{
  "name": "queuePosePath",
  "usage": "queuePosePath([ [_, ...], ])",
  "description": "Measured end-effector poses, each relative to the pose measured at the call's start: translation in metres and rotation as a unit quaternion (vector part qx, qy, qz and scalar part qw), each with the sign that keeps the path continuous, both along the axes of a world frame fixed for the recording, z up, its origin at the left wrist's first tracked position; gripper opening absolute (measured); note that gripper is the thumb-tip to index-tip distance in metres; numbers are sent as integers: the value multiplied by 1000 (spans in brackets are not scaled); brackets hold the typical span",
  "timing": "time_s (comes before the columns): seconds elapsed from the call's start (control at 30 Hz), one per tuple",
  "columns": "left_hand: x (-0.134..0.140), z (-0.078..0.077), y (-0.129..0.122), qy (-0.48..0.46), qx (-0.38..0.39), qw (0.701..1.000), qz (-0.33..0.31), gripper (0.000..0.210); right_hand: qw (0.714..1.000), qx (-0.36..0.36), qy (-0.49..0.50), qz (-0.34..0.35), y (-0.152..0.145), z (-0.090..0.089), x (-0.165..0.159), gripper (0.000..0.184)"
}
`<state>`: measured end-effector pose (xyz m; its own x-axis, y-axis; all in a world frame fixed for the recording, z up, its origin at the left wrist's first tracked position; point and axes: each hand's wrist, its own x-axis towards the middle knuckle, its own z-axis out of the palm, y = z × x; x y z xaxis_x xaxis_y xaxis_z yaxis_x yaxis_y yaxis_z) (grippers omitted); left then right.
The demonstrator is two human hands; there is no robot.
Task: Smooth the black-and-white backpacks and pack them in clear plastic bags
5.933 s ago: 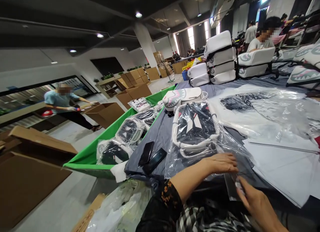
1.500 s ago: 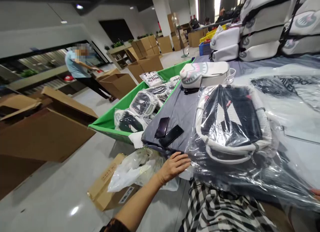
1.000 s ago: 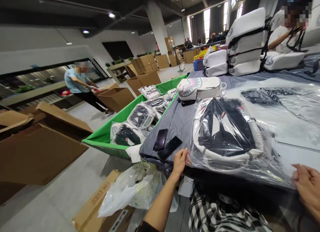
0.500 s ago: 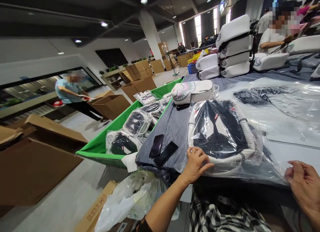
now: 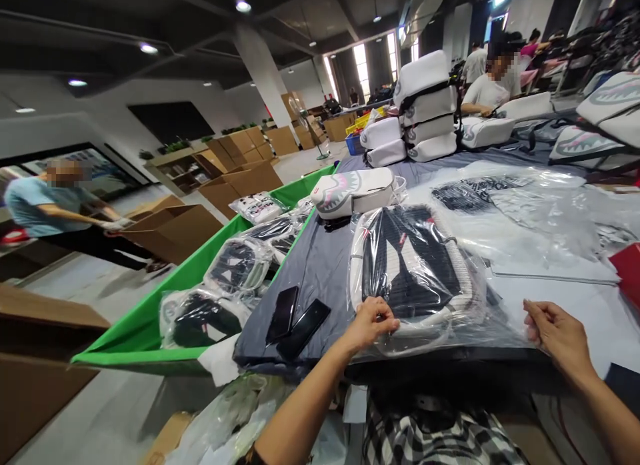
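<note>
A black-and-white backpack (image 5: 407, 258) lies back panel up on the table in a clear plastic bag (image 5: 450, 335). At its lower left edge, my left hand (image 5: 371, 323) is closed on the plastic, thumb pointing right. My right hand (image 5: 557, 331) is off to the right with thumb and fingertips pinched together at the bag's loose end; the contact is hard to see. Just behind the wrapped backpack sits a small white bag with a shark-mouth print (image 5: 350, 191). Two dark phones (image 5: 303, 328) lie left of my left hand.
A green-sided bin (image 5: 150, 325) with several bagged backpacks stands against the table's left side. White backpacks (image 5: 427, 111) are stacked at the back. Clear plastic bags (image 5: 520, 218) lie at right. Cardboard boxes (image 5: 175, 228) and a person (image 5: 55, 205) are left; another person (image 5: 493, 91) works across the table.
The view has turned right, so the scene shifts left and more backpacks show at right. My right hand has come slightly nearer the wrapped backpack; my left hand stays at its lower edge.
</note>
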<state>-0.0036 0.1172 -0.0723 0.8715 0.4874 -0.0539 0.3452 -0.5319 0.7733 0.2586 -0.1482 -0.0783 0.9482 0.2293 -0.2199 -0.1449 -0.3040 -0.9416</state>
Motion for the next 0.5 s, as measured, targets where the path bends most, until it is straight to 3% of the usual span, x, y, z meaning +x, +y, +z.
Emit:
queuePosePath([
  [0.13, 2, 1, 1, -4, -10, 1000, 3, 28, 995, -74, -51, -34, -52, 26, 32, 11],
  [0.23, 2, 1, 0, -9, -3, 1000, 4, 33, 953, -218, -177, -117, -112, 46, 79, 14],
  [0.33, 2, 0, 3, 0, 6, 1000, -14, 40, 915, -310, -198, -167, -165, 60, 127, 15],
  [0.4, 2, -2, 6, 10, 12, 1000, -24, 44, 920, -315, -172, -160, -186, 62, 150, 18],
  [0.5, 2, -5, 9, 21, 17, 999, -25, 50, 938, -285, -153, -123, -197, 48, 171, 25],
])
